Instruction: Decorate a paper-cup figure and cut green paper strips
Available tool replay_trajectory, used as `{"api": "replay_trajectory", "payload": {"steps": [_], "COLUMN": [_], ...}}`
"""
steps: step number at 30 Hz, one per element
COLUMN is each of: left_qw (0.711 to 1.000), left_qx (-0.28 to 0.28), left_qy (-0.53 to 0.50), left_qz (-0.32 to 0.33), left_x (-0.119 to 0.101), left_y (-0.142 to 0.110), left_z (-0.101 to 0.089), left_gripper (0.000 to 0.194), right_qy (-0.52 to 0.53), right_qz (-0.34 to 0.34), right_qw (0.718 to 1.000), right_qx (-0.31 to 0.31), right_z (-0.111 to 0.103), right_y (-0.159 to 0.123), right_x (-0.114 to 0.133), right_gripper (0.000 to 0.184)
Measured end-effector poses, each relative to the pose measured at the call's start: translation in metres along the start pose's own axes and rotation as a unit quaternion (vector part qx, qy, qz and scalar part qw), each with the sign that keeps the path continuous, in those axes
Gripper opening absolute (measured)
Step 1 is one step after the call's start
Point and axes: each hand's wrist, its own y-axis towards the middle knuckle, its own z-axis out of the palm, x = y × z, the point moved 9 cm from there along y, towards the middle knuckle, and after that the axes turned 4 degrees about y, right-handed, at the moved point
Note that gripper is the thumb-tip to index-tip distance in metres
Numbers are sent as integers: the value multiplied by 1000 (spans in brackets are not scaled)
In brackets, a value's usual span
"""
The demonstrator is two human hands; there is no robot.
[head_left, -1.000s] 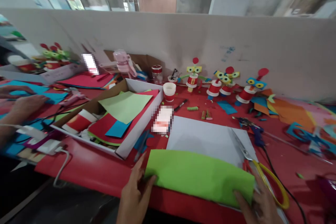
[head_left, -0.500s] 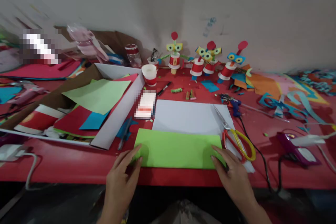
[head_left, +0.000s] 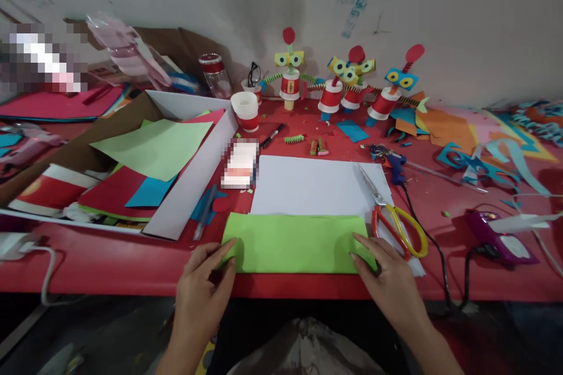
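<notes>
A folded sheet of bright green paper (head_left: 294,244) lies lengthwise near the table's front edge. My left hand (head_left: 204,275) pinches its left end between thumb and fingers. At the right end, my right hand (head_left: 389,278) grips the paper the same way, and that end curls up slightly. White paper (head_left: 308,184) lies just behind, partly covered by the green sheet. Scissors (head_left: 385,208) with one red and one yellow handle rest on the white paper's right side, close to my right hand.
On the left stands a white box (head_left: 176,211) of coloured paper. Paper-cup figures (head_left: 290,85) line the wall. Further right are a blue glue gun (head_left: 397,169), its black cord and a purple power strip (head_left: 499,240). A marker (head_left: 272,136) and stacked cups (head_left: 245,110) lie behind.
Both hands keep hold of the green paper, whose ends now curl up a little more. The view has tilted slightly, so the table's things appear higher.
</notes>
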Motion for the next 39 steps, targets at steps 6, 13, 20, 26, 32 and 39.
{"api": "replay_trajectory", "payload": {"steps": [6,13,20,26,32,39], "left_qw": [1000,999,999,999,999,998], "left_qx": [-19,-33,-50,-51,-48,-46], "left_qy": [15,-5,-3,5,10,28], "left_qz": [-4,-26,-12,-6,22,15], "left_x": [8,9,7,6,-1,0], "left_y": [-9,-8,-10,-11,-9,-11], "left_z": [1,-3,-6,-5,-5,-3], "left_gripper": [32,30,26,25,22,23], "right_qy": [-24,-62,-114,-138,-159,-160], "right_qz": [-10,-32,-28,-36,-50,-69], "right_qw": [1000,998,992,989,986,985], "right_qx": [-10,-6,33,46,31,18], "right_z": [-1,6,15,18,17,17], "right_y": [-3,2,5,8,9,9], "right_x": [-5,0,-4,-4,-4,1], "right_gripper": [34,37,38,39,38,38]}}
